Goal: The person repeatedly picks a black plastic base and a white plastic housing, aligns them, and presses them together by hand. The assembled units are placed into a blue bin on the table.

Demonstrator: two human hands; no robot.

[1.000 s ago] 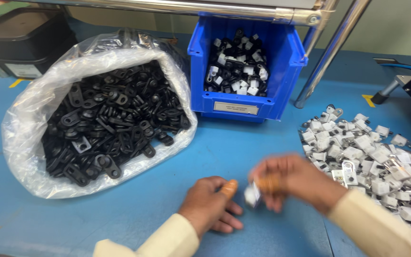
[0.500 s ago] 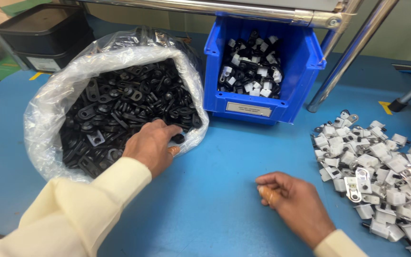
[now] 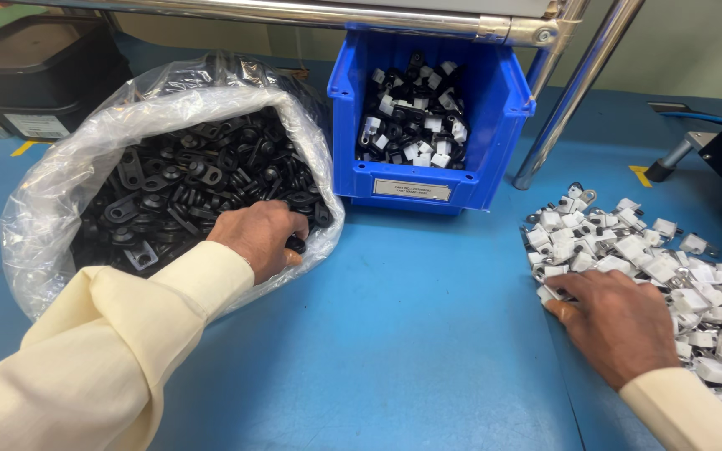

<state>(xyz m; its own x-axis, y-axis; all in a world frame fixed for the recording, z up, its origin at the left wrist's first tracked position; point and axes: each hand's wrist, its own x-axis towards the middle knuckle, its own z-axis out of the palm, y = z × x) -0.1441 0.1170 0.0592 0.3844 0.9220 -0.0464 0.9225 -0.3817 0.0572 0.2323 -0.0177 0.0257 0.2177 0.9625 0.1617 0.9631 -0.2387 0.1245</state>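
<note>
- The left hand [image 3: 258, 238] reaches into the clear plastic bag [image 3: 52, 209], its fingers curled down among the black plastic clips [image 3: 181, 188] at the bag's near edge. It looks to be closing on one, though the fingertips are buried, so I cannot tell whether a clip is gripped.
- The right hand [image 3: 616, 321] lies palm-down on the near edge of the pile of white-and-metal pieces [image 3: 653, 259], fingers spread and bent over them — whether any piece is pinched beneath is hidden.
- Judged from this, the step in hand is picking: one part from each supply, black from the bag, white from the pile.
- The next move, as I judge it, calls for separating a single part on each side from its neighbours, since both heaps lie tangled and touching.
- The black clips are flat, glossy, with round eyelets, and fill the bag's open mouth on the left of the blue table [image 3: 428, 334].
- The white pieces are small blocks with silvery looped tabs, spread loose on the table at the right.
- Between the two supplies, further back, stands a blue bin [image 3: 507, 100] — it holds mixed black and white parts.
- A slanted metal pole [image 3: 570, 92] rises just right of the bin.
</note>
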